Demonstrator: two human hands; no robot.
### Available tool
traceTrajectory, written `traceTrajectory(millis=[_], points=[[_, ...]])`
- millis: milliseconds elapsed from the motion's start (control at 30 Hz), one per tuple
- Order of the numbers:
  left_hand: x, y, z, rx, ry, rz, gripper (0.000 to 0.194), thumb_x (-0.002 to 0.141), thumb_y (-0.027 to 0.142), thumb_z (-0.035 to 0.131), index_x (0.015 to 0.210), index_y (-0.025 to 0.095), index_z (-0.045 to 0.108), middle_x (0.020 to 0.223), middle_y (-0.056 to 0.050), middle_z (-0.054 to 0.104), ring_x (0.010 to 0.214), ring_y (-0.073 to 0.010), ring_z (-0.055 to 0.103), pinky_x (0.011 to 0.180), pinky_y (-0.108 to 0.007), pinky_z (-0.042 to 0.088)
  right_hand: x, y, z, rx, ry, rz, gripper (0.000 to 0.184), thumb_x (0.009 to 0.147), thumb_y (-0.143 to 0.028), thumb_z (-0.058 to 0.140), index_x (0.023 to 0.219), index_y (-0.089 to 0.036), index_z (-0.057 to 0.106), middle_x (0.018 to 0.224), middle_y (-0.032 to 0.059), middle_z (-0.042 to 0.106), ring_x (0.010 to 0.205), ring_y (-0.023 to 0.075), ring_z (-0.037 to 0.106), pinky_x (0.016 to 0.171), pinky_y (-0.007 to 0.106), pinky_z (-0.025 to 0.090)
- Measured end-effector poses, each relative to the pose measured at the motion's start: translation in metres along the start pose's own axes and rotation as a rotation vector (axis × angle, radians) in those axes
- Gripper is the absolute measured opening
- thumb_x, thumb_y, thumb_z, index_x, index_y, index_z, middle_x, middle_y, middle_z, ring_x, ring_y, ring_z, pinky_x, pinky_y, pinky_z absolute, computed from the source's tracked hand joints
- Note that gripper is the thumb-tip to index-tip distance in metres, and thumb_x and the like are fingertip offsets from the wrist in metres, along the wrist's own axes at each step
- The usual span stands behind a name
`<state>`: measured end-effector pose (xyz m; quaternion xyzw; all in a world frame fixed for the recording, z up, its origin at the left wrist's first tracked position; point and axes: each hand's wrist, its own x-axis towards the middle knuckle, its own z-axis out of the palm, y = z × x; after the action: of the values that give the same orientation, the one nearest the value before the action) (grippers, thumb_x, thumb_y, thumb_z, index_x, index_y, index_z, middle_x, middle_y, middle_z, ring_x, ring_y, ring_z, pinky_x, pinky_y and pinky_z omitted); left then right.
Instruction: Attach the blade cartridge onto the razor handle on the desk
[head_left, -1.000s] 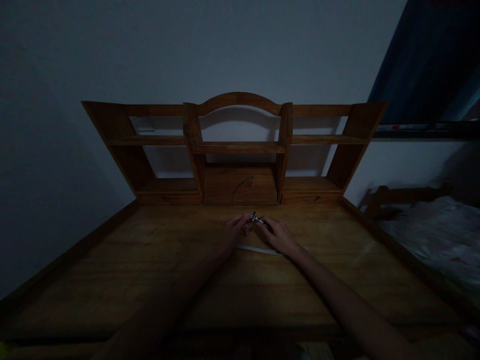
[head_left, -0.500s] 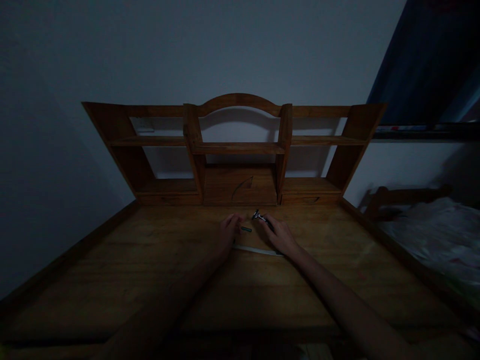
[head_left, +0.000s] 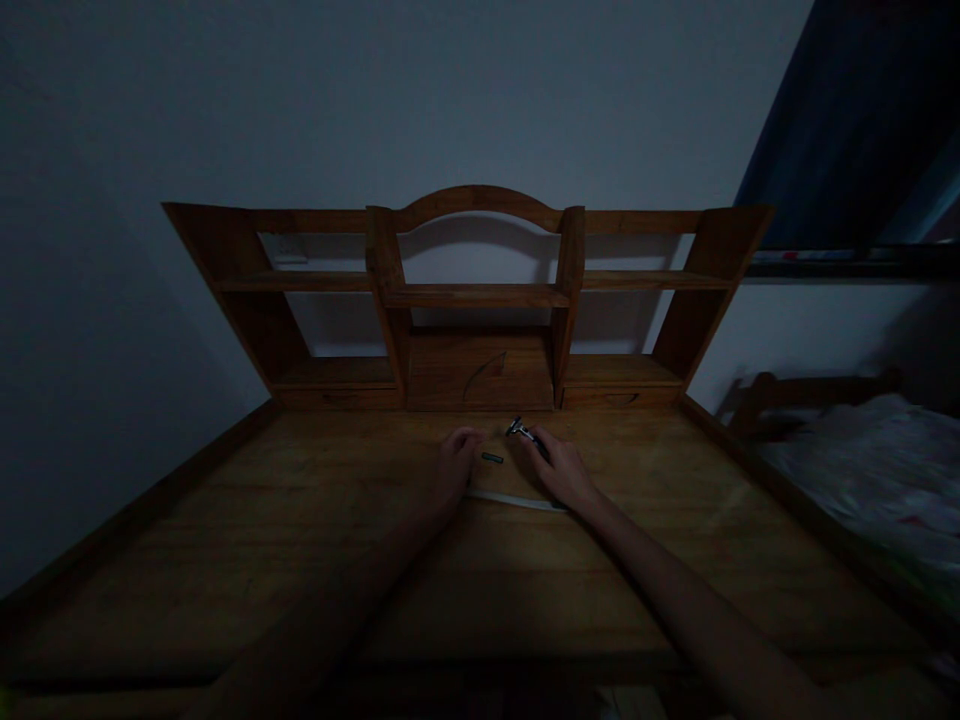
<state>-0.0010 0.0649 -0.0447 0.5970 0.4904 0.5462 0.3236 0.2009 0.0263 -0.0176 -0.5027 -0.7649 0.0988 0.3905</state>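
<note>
A safety razor with a shiny metal head and dark handle is in my right hand, its head pointing up and left. My left hand rests on the desk to the left with its fingers curled together; whatever may be between them is too dark and blurred to make out. Between the hands lies a small dark-green strip-shaped piece, apart from the left fingers. A thin pale strip stretches across the wood between the two wrists, its right end dark and partly behind my right hand.
The wooden desk has raised side edges. At its back stands a wooden shelf unit with small drawers, against the wall. To the right, beyond the edge, are a pale plastic-like heap and a dark curtain. The light is dim.
The left fingers have drawn slightly left, away from the small green piece, which now shows more fully. The razor head has tilted a little in my right hand.
</note>
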Motion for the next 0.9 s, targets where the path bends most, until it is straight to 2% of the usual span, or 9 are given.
traceTrajectory(millis=[100, 167, 233, 333, 500, 600, 767, 833, 900], points=[[0.001, -0.006, 0.003, 0.251, -0.028, 0.145, 0.015, 0.081, 0.024, 0.054, 0.093, 0.019, 0.063, 0.098, -0.007, 0.066, 0.097, -0.0213, 0.057, 0.089, -0.036, 0.043, 0.0, -0.001, 0.0, -0.009, 0.0, 0.007, 0.033, 0.1, -0.043, 0.036, 0.109, -0.022, 0.06, 0.091, 0.0062, 0.071, 0.083, 0.0222, 0.067, 0.071, 0.027, 0.043], [-0.002, -0.008, 0.004, 0.427, -0.098, 0.241, 0.027, 0.078, 0.014, 0.056, 0.103, 0.02, 0.063, 0.108, -0.007, 0.064, 0.107, -0.0225, 0.053, 0.098, -0.039, 0.038, 0.0, -0.001, -0.001, -0.012, 0.001, 0.013, 0.033, 0.1, -0.043, 0.036, 0.109, -0.022, 0.06, 0.09, 0.0057, 0.071, 0.081, 0.0215, 0.067, 0.069, 0.026, 0.042], [-0.006, -0.008, 0.003, 0.543, -0.191, 0.305, 0.036, 0.077, 0.009, 0.054, 0.111, 0.021, 0.062, 0.114, -0.007, 0.062, 0.111, -0.0221, 0.051, 0.101, -0.039, 0.036, 0.0, -0.001, 0.0, -0.018, 0.0, 0.018, 0.033, 0.1, -0.043, 0.036, 0.109, -0.022, 0.06, 0.089, 0.005, 0.071, 0.08, 0.0211, 0.067, 0.068, 0.026, 0.042], [-0.01, -0.006, 0.001, 0.613, -0.281, 0.335, 0.036, 0.081, 0.01, 0.052, 0.114, 0.021, 0.062, 0.116, -0.007, 0.062, 0.109, -0.0214, 0.052, 0.1, -0.039, 0.038, 0.0, -0.001, 0.0, -0.018, -0.002, 0.022, 0.033, 0.099, -0.043, 0.037, 0.108, -0.022, 0.06, 0.085, 0.0043, 0.071, 0.077, 0.0207, 0.067, 0.067, 0.026, 0.041], [-0.008, -0.004, -0.001, 0.611, -0.304, 0.317, 0.02, 0.083, 0.015, 0.055, 0.097, 0.02, 0.069, 0.104, -0.006, 0.066, 0.102, -0.0225, 0.056, 0.096, -0.039, 0.04, 0.0, 0.0, 0.0, -0.013, 0.007, 0.019, 0.033, 0.099, -0.044, 0.036, 0.106, -0.022, 0.06, 0.085, 0.0043, 0.071, 0.076, 0.0208, 0.067, 0.067, 0.026, 0.041], [-0.005, -0.006, 0.001, 0.596, -0.309, 0.298, 0.017, 0.084, 0.018, 0.056, 0.095, 0.021, 0.069, 0.101, -0.005, 0.067, 0.1, -0.0223, 0.057, 0.095, -0.039, 0.04, 0.0, 0.001, 0.0, -0.003, 0.008, 0.027, 0.034, 0.099, -0.044, 0.035, 0.106, -0.022, 0.06, 0.086, 0.0047, 0.071, 0.077, 0.0207, 0.067, 0.068, 0.026, 0.042], [-0.003, -0.012, 0.006, 0.452, -0.199, 0.325, 0.019, 0.09, 0.027, 0.051, 0.096, 0.018, 0.066, 0.101, -0.008, 0.066, 0.099, -0.0212, 0.057, 0.093, -0.037, 0.043, 0.003, 0.006, 0.001, -0.015, 0.029, 0.03, 0.035, 0.099, -0.045, 0.036, 0.103, -0.021, 0.061, 0.085, 0.0048, 0.071, 0.075, 0.0203, 0.066, 0.066, 0.025, 0.04], [-0.002, -0.011, 0.008, 0.341, -0.173, 0.279, 0.022, 0.091, 0.031, 0.048, 0.097, 0.018, 0.065, 0.099, -0.007, 0.066, 0.096, -0.0199, 0.059, 0.089, -0.035, 0.045, 0.004, 0.01, 0.0, -0.03, 0.041, 0.036, 0.035, 0.099, -0.046, 0.036, 0.102, -0.021, 0.061, 0.083, 0.0044, 0.07, 0.073, 0.0199, 0.066, 0.064, 0.025, 0.039], [0.0, -0.007, 0.01, 0.201, -0.196, 0.159, 0.025, 0.09, 0.036, 0.049, 0.098, 0.018, 0.064, 0.099, -0.006, 0.068, 0.093, -0.0185, 0.062, 0.085, -0.032, 0.047, 0.005, 0.014, -0.001, -0.054, 0.064, 0.047, 0.036, 0.099, -0.046, 0.036, 0.101, -0.021, 0.061, 0.082, 0.0044, 0.07, 0.072, 0.0197, 0.065, 0.062, 0.025, 0.038]])
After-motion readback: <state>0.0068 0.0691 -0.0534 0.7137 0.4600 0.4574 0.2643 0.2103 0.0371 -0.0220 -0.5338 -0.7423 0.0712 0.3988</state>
